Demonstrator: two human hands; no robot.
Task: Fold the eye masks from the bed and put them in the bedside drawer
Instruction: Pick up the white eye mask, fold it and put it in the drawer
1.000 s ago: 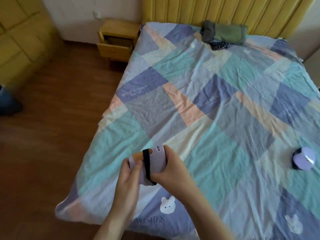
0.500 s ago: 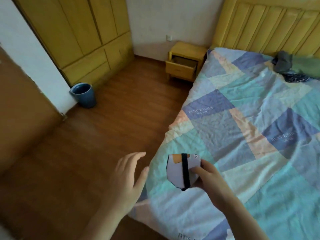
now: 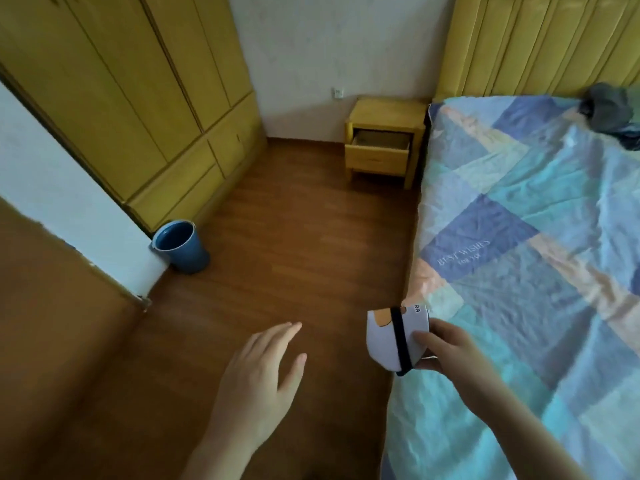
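The eye mask (image 3: pixel 391 336) is folded into a small white bundle with a bit of orange on it, and its black strap runs round the middle, which looks like it keeps the fold from popping open; it is up in the air, just over the side edge of the bed (image 3: pixel 519 306), not lying on it; the right hand (image 3: pixel 446 351) has it in a closed grip, thumb on the front and the other fingers behind, so the bundle stays flat and tidy while it is carried; the left hand (image 3: pixel 263 379) has nothing in it, its grip is wide open with the fingers spread, and it hangs over the wooden floor (image 3: pixel 294 237), likely just free for balance or ready to help; the folding part looks done for this mask, and the next part is the trip to the drawer (image 3: pixel 379 147); the drawer is pulled out of the yellow bedside table (image 3: pixel 386 116), so the mask can be dropped straight in with no hand needed to open it; the table stands right by the head of the bed, well apart from the hands, so a walk along the floor is needed; a blue bucket (image 3: pixel 181 245) sits by the wall near the wardrobe (image 3: pixel 138 98), off to the side of that path; some dark clothes (image 3: pixel 609 112) lie at the far end of the bed.
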